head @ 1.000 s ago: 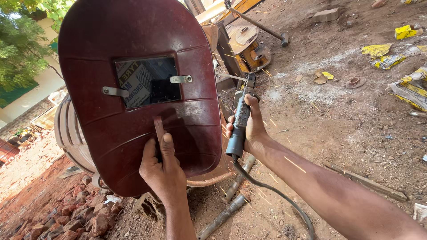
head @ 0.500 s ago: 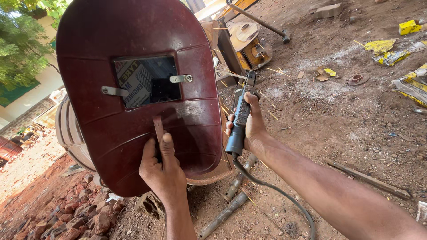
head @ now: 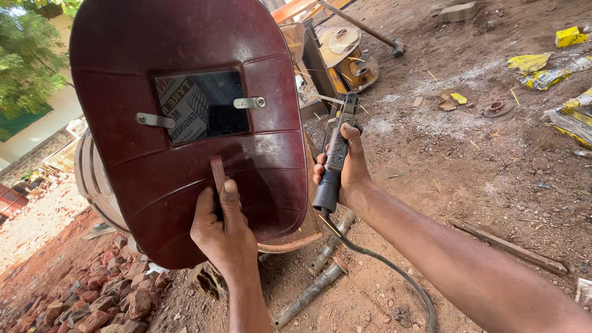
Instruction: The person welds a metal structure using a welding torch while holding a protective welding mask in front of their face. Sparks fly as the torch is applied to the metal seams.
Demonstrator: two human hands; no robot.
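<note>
My left hand (head: 223,231) grips the handle of a dark red welding shield (head: 185,123), holding it up in front of me; its small dark window sits in the upper middle. To the right of it, my right hand (head: 346,172) is closed around a black electrode holder (head: 336,154) with a thin welding rod (head: 324,98) clamped at its top, pointing left behind the shield. A black cable (head: 394,271) runs down from the holder. The shield hides most of the round metal drum (head: 92,179) behind it.
Bare dirt ground lies to the right with yellow wrappers (head: 542,71), a hammer (head: 370,28), a long metal bar (head: 505,246) and scrap metal parts (head: 345,55). Short pipes (head: 320,271) lie below the drum. Broken red bricks (head: 105,296) pile at lower left.
The shield and both hands stay in nearly the same pose; the view has shifted only slightly.
</note>
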